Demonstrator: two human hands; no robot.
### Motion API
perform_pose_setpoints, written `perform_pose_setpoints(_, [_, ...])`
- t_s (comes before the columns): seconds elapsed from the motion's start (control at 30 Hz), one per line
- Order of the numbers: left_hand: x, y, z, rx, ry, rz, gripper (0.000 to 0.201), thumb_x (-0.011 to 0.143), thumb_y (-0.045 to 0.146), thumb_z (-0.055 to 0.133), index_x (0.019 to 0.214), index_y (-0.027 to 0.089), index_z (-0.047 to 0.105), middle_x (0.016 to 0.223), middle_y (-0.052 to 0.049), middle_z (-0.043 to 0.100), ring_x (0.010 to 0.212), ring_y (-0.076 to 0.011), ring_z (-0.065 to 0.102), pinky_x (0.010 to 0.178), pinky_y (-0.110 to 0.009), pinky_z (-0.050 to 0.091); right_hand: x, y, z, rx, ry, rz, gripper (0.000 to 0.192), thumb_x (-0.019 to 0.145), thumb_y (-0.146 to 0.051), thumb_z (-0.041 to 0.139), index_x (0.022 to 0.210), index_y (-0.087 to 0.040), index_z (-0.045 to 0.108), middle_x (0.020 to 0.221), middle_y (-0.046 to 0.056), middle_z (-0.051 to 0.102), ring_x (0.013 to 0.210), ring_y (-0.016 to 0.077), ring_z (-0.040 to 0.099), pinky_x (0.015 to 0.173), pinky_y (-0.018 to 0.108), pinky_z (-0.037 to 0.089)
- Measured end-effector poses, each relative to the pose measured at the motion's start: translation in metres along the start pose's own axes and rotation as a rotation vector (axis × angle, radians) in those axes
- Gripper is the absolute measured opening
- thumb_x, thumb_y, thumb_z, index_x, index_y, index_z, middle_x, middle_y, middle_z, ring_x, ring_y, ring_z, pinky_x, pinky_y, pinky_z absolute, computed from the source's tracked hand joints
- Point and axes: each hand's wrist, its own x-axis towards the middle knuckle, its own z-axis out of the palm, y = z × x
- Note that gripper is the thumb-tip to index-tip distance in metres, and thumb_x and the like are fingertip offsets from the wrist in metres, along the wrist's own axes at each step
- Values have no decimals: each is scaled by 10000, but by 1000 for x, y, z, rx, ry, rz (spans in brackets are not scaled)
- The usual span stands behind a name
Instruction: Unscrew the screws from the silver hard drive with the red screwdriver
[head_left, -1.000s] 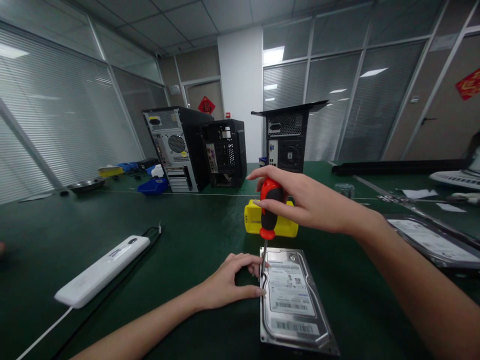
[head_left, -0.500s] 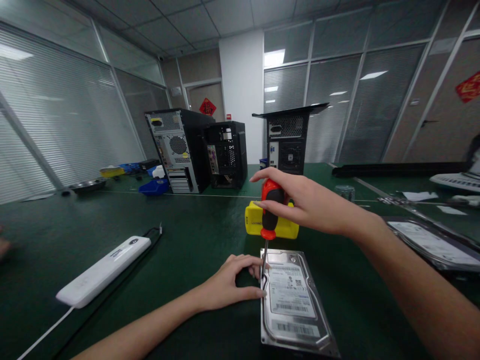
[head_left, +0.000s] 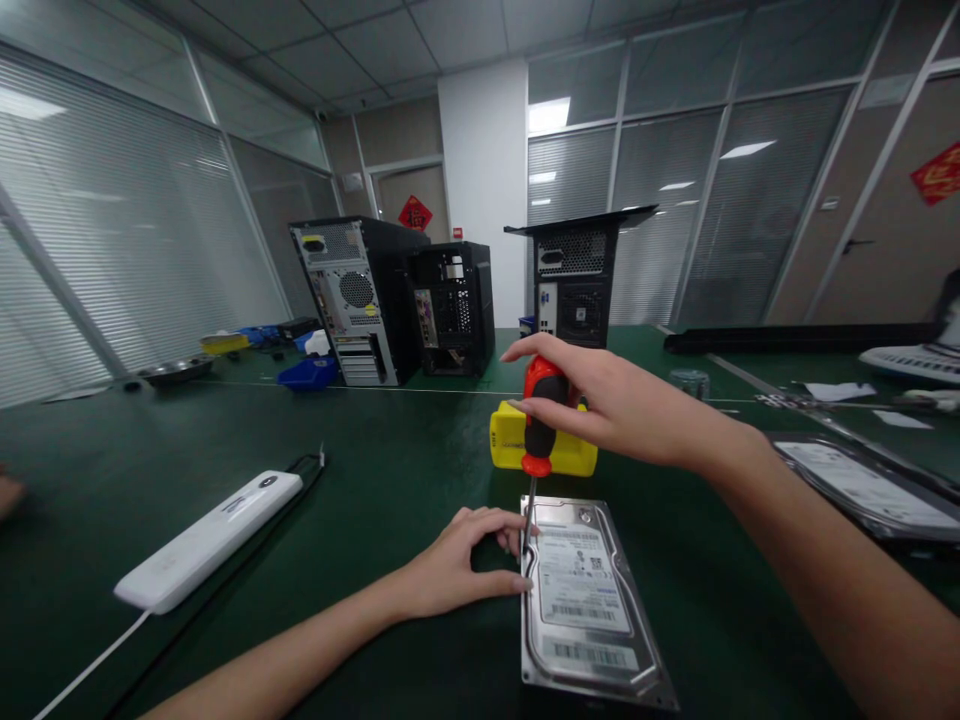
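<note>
A silver hard drive (head_left: 589, 605) with a white label lies flat on the green table (head_left: 360, 520) in front of me. My right hand (head_left: 615, 405) grips the red and black handle of a screwdriver (head_left: 538, 420), held upright with its tip at the drive's far left corner. My left hand (head_left: 457, 565) rests on the table against the drive's left edge, thumb and fingers touching it. A yellow box (head_left: 544, 450) sits just behind the drive.
A white power strip (head_left: 206, 540) with a black cable lies to the left. Three computer towers (head_left: 356, 300) (head_left: 454, 305) (head_left: 574, 280) stand at the back. Blue and yellow bins (head_left: 304, 372) sit far left; another drive (head_left: 862, 485) and papers lie at right.
</note>
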Motion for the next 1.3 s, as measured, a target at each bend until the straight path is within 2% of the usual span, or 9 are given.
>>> perform_pose_setpoints(0.33, [-1,4,-2,12,-7,-24,483,800,460,687,1218,253,563,1064,-17,603,1026,-208,518,947,-324,318,0,0,-1,-8,-7,8,461,914,-494,440,1281,-214,447,1026,77,627,824,212,604,700,335,449])
perform_pose_setpoints(0.7, [0,-1,0,22,4,19,477,803,450,690,1210,237,563,1062,-18,607,1011,-196,524,931,-308,320,1,1,0,-20,-1,6,460,915,-495,442,1279,-215,449,1009,75,630,810,208,601,691,331,445])
perform_pose_setpoints(1.3, [0,0,0,24,-1,-3,486,805,468,679,1217,242,557,1074,-19,612,1012,-196,530,948,-317,312,0,0,-1,-20,0,9,468,913,-489,444,1284,-204,450,1013,81,631,800,208,602,683,323,441])
